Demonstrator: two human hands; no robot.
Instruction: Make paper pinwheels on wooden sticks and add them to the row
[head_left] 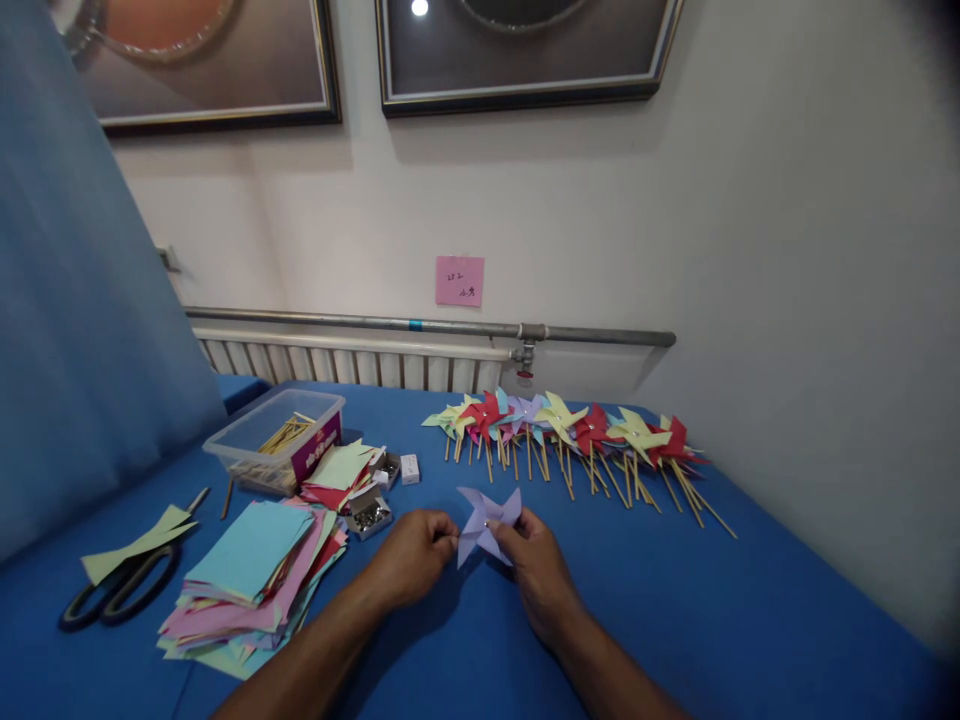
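You hold the lilac paper pinwheel just above the blue surface, your left hand and right hand both with fingers closed on its folded tips at the centre. It seems you are at the pinning step; next probably needs a pin from the small box and a stick from the plastic tub. The writing on the pink note and the tub label is too small to read.

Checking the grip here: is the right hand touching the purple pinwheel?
Touching. In the head view the right hand has its fingertips pinching the centre of the purple pinwheel, with no gap between them.
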